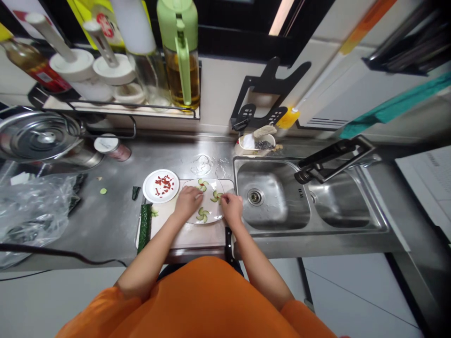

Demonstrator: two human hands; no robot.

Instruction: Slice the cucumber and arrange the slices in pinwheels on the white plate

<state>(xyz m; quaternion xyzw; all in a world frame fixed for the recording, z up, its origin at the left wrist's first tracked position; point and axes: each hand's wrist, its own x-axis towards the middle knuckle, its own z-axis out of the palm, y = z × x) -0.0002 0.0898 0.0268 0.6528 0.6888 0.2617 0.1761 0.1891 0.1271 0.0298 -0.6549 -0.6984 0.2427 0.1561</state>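
Note:
A clear-rimmed plate (210, 217) lies on a white cutting board (169, 230), carrying three pinwheels of thin cucumber slices (202, 215). My left hand (189, 202) rests over the plate's left side, fingers curled together near the upper pinwheel; anything between them is hidden. At the right rim, my right hand (232, 209) is closed in a pinch beside the right-hand pinwheel, its held piece too small to name. Small red bits fill the middle of a white dish (150, 192) at the board's upper left. A length of dark green cucumber (144, 227) lies along the board's left edge.
A black-handled knife (229, 244) is at the board's right edge, near the double steel sink (278, 220). Plastic bags (35, 206) and a lidded pot (42, 136) stand left. Oil bottle (181, 61) and seasoning jars (114, 75) line the rack behind.

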